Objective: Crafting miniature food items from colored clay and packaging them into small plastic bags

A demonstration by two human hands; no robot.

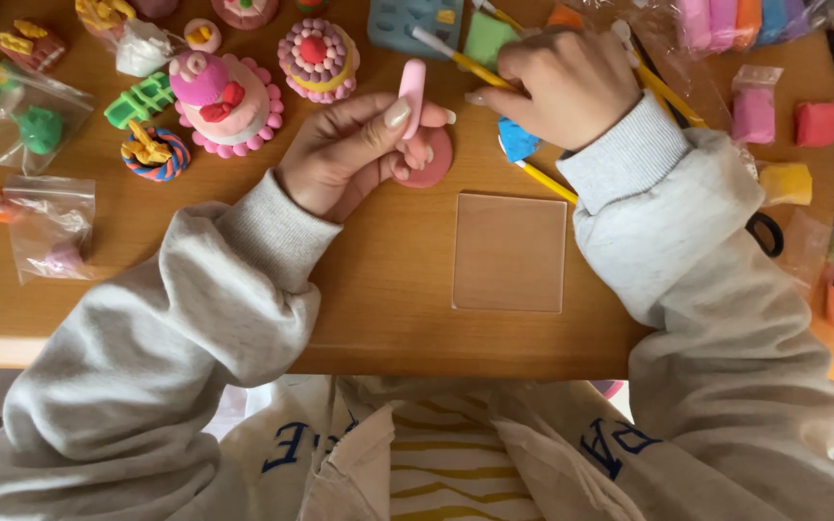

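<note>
A: What lies nearest?
B: A clear square sheet on the wooden table.
A: And the hands?
B: Just beyond, the left hand pinches a pink clay strip, upright, over a pink disc. To its right, the right hand is closed on a yellow tool, nearer the strip's top.

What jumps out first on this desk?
Probably the bright clay cakes clustered at the upper left of the wooden table. At centre, the left hand pinches a pink clay strip above a pink disc, while the right hand grips a yellow-handled tool.
</note>
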